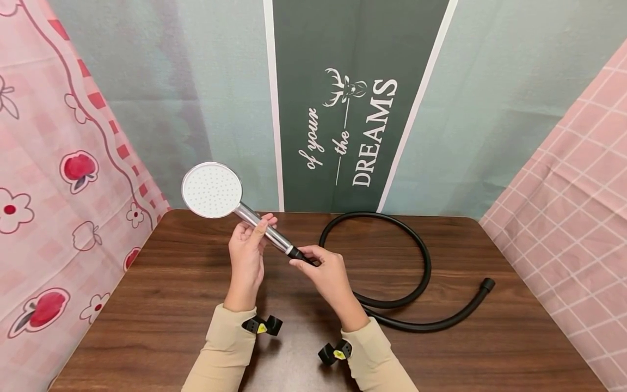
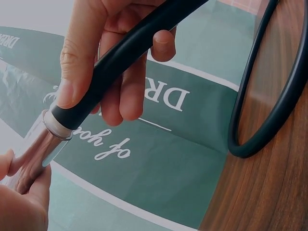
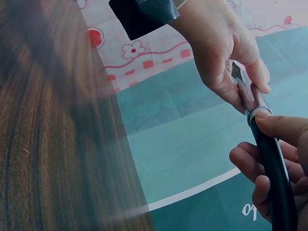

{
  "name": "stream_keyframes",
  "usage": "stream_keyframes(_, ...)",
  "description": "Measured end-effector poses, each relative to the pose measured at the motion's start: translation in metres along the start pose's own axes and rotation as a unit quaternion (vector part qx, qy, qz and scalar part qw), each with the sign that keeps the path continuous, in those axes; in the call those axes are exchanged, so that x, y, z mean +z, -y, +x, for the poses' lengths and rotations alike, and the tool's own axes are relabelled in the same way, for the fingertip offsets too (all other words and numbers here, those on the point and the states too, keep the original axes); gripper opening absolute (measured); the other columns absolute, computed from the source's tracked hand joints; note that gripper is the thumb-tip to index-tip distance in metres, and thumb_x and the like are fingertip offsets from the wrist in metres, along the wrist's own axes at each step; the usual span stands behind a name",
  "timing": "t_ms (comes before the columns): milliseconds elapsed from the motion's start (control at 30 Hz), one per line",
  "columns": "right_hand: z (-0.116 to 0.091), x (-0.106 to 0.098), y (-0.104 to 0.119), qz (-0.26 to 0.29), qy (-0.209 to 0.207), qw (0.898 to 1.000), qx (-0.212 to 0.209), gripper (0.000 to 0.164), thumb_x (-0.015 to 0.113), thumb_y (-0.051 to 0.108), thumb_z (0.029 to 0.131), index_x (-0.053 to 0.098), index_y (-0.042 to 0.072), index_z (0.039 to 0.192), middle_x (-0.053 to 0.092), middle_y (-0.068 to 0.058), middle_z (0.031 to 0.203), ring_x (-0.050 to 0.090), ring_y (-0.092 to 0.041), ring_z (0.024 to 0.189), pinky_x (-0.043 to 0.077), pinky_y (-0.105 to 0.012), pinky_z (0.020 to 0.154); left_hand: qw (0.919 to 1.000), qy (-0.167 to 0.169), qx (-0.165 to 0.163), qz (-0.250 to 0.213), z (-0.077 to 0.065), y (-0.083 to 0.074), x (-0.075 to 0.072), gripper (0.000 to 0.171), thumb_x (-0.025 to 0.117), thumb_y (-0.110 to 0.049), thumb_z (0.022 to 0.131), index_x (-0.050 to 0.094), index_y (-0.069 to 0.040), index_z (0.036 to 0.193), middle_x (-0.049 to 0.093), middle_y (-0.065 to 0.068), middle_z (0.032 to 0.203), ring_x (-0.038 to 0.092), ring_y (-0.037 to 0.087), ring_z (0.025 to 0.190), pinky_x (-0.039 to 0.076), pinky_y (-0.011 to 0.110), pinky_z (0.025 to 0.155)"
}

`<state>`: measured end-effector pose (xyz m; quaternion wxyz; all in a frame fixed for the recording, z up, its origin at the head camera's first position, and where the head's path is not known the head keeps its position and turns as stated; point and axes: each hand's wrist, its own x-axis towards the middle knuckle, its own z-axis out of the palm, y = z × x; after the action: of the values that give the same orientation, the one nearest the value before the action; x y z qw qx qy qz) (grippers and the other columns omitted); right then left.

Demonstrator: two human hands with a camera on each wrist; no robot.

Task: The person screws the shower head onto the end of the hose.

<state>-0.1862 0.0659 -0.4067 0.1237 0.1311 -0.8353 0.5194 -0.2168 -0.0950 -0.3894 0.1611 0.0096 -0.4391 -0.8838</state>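
Observation:
A chrome hand shower head (image 1: 212,190) with a round white spray face is held up over the table, tilted with its face toward the head camera. My left hand (image 1: 248,245) grips its silver handle (image 1: 278,239). At the handle's lower end, my right hand (image 1: 325,270) pinches the black end fitting of the shower hose (image 1: 425,261) between thumb and fingers. In the left wrist view the fitting (image 2: 72,113) meets the handle's white collar (image 2: 57,126). The right wrist view shows the right thumb (image 3: 276,124) pressed on the fitting beside that collar.
The hose loops over the brown wooden table (image 1: 455,359), its free end (image 1: 487,284) lying at the right. A grey-green cloth (image 1: 235,109) with lettering hangs behind the table. Pink patterned cloths stand at the left (image 1: 44,218) and right (image 1: 563,234).

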Motion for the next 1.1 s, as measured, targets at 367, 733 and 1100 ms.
stream_keyframes(367,0.0025,-0.0007,-0.0003,0.008,0.007,1.0,0.011,0.025,0.083,0.022,0.081,0.077,0.012,0.104,0.077,-0.004,0.092,0.069,-0.014,0.082,0.056,-0.02,0.069,0.9999,0.002,0.007,-0.009,0.001,0.0002,0.0013,0.019,0.061,-0.002,0.096,0.052,0.003,0.112,0.076,0.002,0.093,0.075,0.012,0.087,0.06,0.026,0.088)
stream_keyframes(733,0.0048,-0.0027,-0.0017,0.013,0.012,1.0,0.0,0.025,0.081,0.023,0.083,0.077,0.01,0.103,0.077,-0.007,0.091,0.069,-0.015,0.08,0.055,-0.019,0.065,1.0,-0.001,0.007,-0.004,0.0015,0.0004,0.0037,0.025,0.062,-0.004,0.096,0.052,0.007,0.116,0.075,0.006,0.096,0.074,0.012,0.088,0.06,0.026,0.089)
stream_keyframes(1100,0.0042,-0.0034,-0.0004,0.011,0.012,1.0,-0.002,0.024,0.081,0.023,0.083,0.077,0.01,0.102,0.076,-0.007,0.09,0.066,-0.014,0.078,0.052,-0.018,0.062,1.0,-0.004,0.006,0.0,0.0011,0.0009,0.0042,0.018,0.063,-0.004,0.096,0.056,0.0,0.111,0.075,0.002,0.094,0.074,0.012,0.088,0.06,0.025,0.089)
